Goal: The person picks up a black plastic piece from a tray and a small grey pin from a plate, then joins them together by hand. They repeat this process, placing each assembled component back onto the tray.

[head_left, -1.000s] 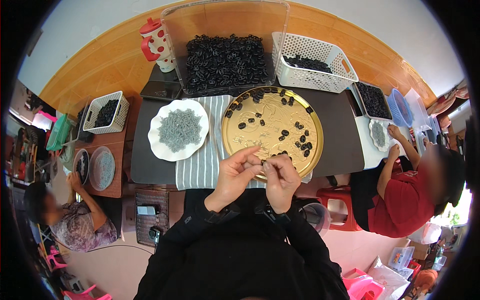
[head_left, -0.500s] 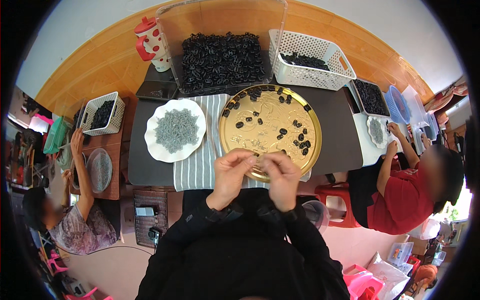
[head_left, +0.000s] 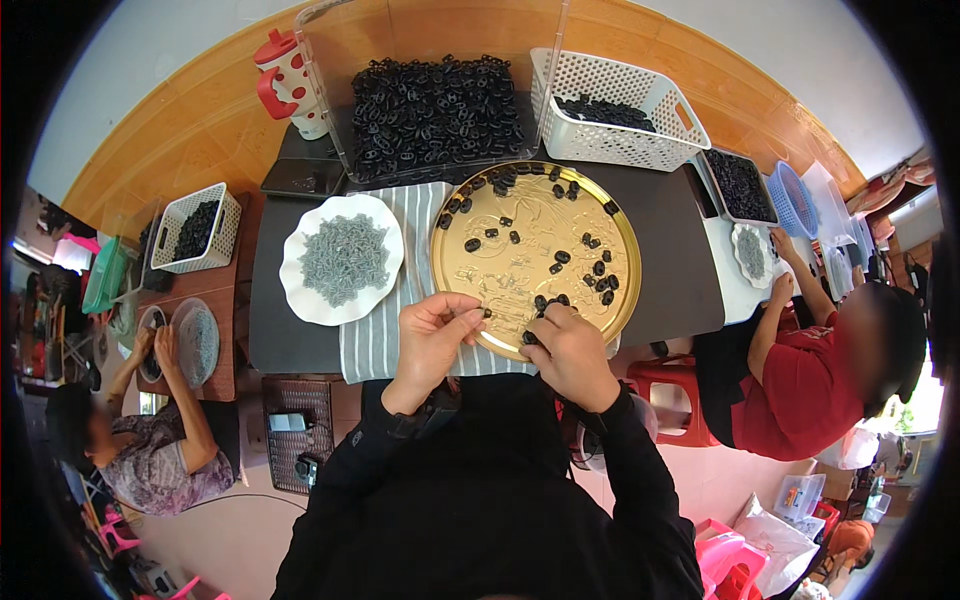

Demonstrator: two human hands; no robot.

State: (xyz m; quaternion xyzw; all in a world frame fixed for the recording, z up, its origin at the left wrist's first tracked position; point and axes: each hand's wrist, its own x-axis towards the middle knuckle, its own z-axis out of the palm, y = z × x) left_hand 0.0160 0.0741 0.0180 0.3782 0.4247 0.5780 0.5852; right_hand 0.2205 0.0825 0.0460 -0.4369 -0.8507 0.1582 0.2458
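My left hand (head_left: 437, 340) is over the near left rim of the round gold tray (head_left: 510, 265). Its thumb and forefinger pinch a small dark piece (head_left: 487, 312). At the tray's near edge my right hand (head_left: 575, 358) reaches down with curled fingers, closed on a small black plastic part (head_left: 530, 338). Just beyond those fingers lie other black oval parts (head_left: 540, 301). More of them are scattered on the tray, thickest along its far rim. Left of the tray, a white scalloped plate (head_left: 297, 290) holds a heap of small grey-clear pieces (head_left: 345, 260).
A clear bin (head_left: 545, 70) full of black parts stands behind the tray, beside a white perforated basket (head_left: 610, 150). A red-and-white cup (head_left: 290, 85) and dark flat tray (head_left: 300, 177) are at the far left. A striped cloth (head_left: 375, 340) lies under the tray. Co-workers sit on both sides.
My hands, close together before, have moved apart. The left has shifted left with the small piece; the right has lowered onto black parts near the tray's front edge.
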